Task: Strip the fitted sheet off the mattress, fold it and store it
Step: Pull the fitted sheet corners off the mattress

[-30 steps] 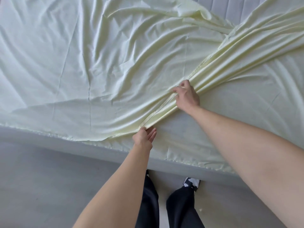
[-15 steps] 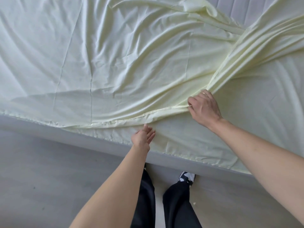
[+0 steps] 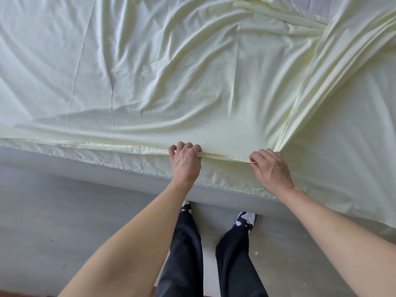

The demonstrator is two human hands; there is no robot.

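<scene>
A pale yellow-green fitted sheet (image 3: 162, 67) lies loose and wrinkled across the mattress, one part doubled back over another. Its hemmed edge (image 3: 222, 156) runs along the near side of the bed. My left hand (image 3: 186, 161) grips that hem with curled fingers. My right hand (image 3: 271, 168) pinches the same hem a short way to the right, where a bunched fold (image 3: 334, 67) of the sheet runs up toward the far right. The hem is stretched straight between both hands. A strip of bare quilted mattress (image 3: 317, 5) shows at the top right.
The grey side of the bed (image 3: 70, 170) runs across the view below the sheet. Grey floor (image 3: 53, 232) lies in front of it. My legs in dark trousers and my patterned shoes (image 3: 246, 219) stand against the bed's edge.
My right hand has drawn the sheet's hem down to the near edge of the bed. My left hand, open before, now grips the hem. The fold has flattened along the edge.
</scene>
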